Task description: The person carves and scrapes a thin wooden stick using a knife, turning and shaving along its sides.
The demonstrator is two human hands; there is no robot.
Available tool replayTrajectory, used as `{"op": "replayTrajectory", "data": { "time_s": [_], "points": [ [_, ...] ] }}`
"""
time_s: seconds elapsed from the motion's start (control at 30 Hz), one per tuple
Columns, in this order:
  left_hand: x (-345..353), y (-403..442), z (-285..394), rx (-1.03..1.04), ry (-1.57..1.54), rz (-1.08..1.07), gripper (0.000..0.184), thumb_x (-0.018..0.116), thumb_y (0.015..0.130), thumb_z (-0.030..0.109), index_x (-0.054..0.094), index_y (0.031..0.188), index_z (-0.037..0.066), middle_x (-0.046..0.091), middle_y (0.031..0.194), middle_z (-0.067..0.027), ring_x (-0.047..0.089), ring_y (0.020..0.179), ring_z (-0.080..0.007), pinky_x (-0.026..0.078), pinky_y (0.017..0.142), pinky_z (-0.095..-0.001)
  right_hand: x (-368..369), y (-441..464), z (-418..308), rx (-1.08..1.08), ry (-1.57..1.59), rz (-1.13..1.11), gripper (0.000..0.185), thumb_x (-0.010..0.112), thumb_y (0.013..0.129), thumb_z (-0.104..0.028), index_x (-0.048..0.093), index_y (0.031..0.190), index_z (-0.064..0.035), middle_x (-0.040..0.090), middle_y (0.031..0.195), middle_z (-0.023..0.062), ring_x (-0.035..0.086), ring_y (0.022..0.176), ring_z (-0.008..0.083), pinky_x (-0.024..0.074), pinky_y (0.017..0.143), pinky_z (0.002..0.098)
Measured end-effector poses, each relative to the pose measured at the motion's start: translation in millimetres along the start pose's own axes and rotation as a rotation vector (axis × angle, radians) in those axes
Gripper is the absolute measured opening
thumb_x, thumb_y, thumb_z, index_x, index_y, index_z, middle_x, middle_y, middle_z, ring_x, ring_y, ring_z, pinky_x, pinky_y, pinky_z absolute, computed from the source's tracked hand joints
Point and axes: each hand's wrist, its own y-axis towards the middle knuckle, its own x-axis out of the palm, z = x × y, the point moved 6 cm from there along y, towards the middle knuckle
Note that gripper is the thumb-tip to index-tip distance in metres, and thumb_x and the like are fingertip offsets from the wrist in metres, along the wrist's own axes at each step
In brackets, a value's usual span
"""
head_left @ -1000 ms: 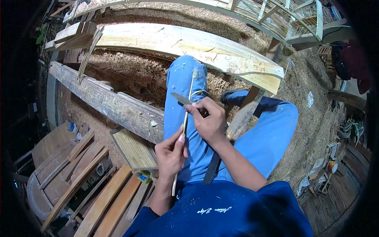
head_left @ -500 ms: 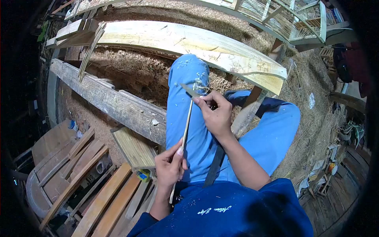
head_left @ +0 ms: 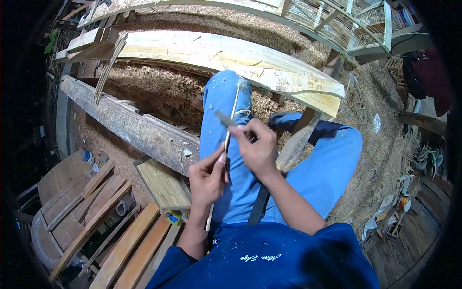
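A thin light wooden strip (head_left: pixel 235 103) runs lengthwise over the blue trouser leg (head_left: pixel 214 125), from near the knee down past my left wrist. My left hand (head_left: pixel 208 177) pinches it around its middle. Above and to the right, my right hand (head_left: pixel 255 144) is closed on a small knife (head_left: pixel 224 119), whose slightly blurred blade points up and left across the strip. The knife's handle is mostly hidden in my fingers. Curled shavings (head_left: pixel 243 113) lie on the trouser leg beside the strip.
Beyond the knee lies a broad pale plank (head_left: pixel 192 45). A weathered beam (head_left: pixel 130 120) slants along the left. Wooden slats (head_left: pixel 126 241) and a curved panel (head_left: pixel 62 212) are at lower left. A slatted frame (head_left: pixel 356 24) is at upper right, and fibrous shavings (head_left: pixel 370 164) cover the right-hand ground.
Since half a second ago, my right hand and the knife have moved down the strip towards my left hand. My left hand has shifted up slightly; the strip's far end sits higher on the knee.
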Motion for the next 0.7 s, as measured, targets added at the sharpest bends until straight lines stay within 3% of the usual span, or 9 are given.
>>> {"op": "replayTrajectory", "data": {
  "time_s": [0.07, 0.13, 0.33, 0.4, 0.47, 0.5, 0.6, 0.63, 0.7],
  "points": [
    [-3, -14, -9, -0.019, -0.021, -0.005, 0.033, 0.063, 0.108, 0.013, 0.069, 0.137, 0.0, 0.061, 0.061, 0.0001, 0.045, 0.043, -0.0039, 0.034, 0.039, -0.0228, -2, 14, 16, 0.158, -0.025, -0.008, 0.024, 0.086, 0.086, -0.012, 0.066, 0.082, 0.0001, 0.065, 0.07, 0.0124, 0.062, 0.059, 0.0218, 0.0485, 0.057, 0.0366],
    [-7, -29, -9, -0.035, -0.036, 0.011, 0.032, 0.063, 0.108, 0.012, 0.069, 0.137, 0.0, 0.06, 0.061, 0.0004, 0.045, 0.042, -0.0043, 0.034, 0.039, -0.0231, 0, 22, 21, 0.173, -0.008, -0.023, 0.025, 0.086, 0.087, -0.014, 0.066, 0.082, 0.0006, 0.065, 0.07, 0.011, 0.058, 0.059, 0.0176, 0.0468, 0.057, 0.0346],
    [-26, -67, -22, -0.089, -0.086, 0.058, 0.031, 0.065, 0.105, 0.008, 0.07, 0.135, 0.0, 0.062, 0.063, -0.0009, 0.047, 0.044, -0.0043, 0.034, 0.041, -0.0226, -10, 49, 48, 0.284, -0.041, 0.075, 0.027, 0.084, 0.091, -0.019, 0.067, 0.086, 0.0007, 0.063, 0.069, 0.0063, 0.055, 0.061, 0.0107, 0.0462, 0.057, 0.0323],
    [-30, -65, -19, -0.125, -0.074, 0.066, 0.034, 0.066, 0.104, 0.008, 0.069, 0.137, 0.001, 0.062, 0.064, -0.0005, 0.047, 0.045, -0.0038, 0.034, 0.042, -0.0222, -21, 56, 57, 0.266, 0.052, 0.105, 0.025, 0.081, 0.097, -0.021, 0.068, 0.092, -0.0003, 0.059, 0.074, 0.0009, 0.052, 0.064, 0.0091, 0.0446, 0.058, 0.026],
    [-27, -50, -13, -0.137, 0.02, 0.059, 0.036, 0.066, 0.105, 0.009, 0.068, 0.14, 0.003, 0.063, 0.065, -0.0004, 0.047, 0.046, -0.0034, 0.034, 0.042, -0.0218, -26, 56, 85, 0.353, 0.285, 0.101, 0.024, 0.079, 0.099, -0.02, 0.067, 0.102, 0.001, 0.063, 0.088, 0.0035, 0.055, 0.065, 0.0096, 0.046, 0.058, 0.0247],
    [-23, -42, -9, -0.118, 0.022, 0.025, 0.037, 0.066, 0.105, 0.011, 0.067, 0.142, 0.005, 0.063, 0.065, -0.0002, 0.047, 0.046, -0.0031, 0.034, 0.043, -0.0219, -31, 51, 76, 0.5, 0.398, 0.024, 0.027, 0.077, 0.1, -0.015, 0.065, 0.115, 0.0025, 0.064, 0.098, 0.0075, 0.062, 0.068, 0.0118, 0.053, 0.06, 0.0262],
    [-15, -20, 11, -0.064, 0.039, 0.022, 0.035, 0.066, 0.106, 0.013, 0.068, 0.14, 0.005, 0.062, 0.065, 0.0, 0.048, 0.046, -0.0032, 0.035, 0.043, -0.0217, -40, 43, 65, 0.502, 0.577, -0.052, 0.028, 0.071, 0.103, -0.014, 0.064, 0.124, 0.0022, 0.065, 0.089, 0.0059, 0.064, 0.062, 0.0121, 0.0545, 0.054, 0.0272],
    [-13, -12, 16, -0.047, 0.046, 0.03, 0.035, 0.067, 0.105, 0.015, 0.069, 0.139, 0.006, 0.063, 0.065, -0.0002, 0.049, 0.046, -0.0035, 0.037, 0.042, -0.0222, -43, 40, 56, 0.466, 0.581, -0.106, 0.036, 0.067, 0.104, -0.012, 0.063, 0.137, 0.0011, 0.067, 0.095, 0.0097, 0.068, 0.064, 0.0144, 0.058, 0.055, 0.0277],
    [-8, 1, 24, -0.045, 0.069, 0.026, 0.035, 0.068, 0.105, 0.015, 0.07, 0.139, 0.006, 0.063, 0.065, -0.0003, 0.05, 0.046, -0.0038, 0.037, 0.042, -0.0226, -48, 28, 34, 0.527, 0.579, -0.177, 0.037, 0.066, 0.105, -0.011, 0.063, 0.14, -0.0005, 0.067, 0.097, 0.0098, 0.069, 0.067, 0.0145, 0.057, 0.055, 0.0269]
  ]
}}
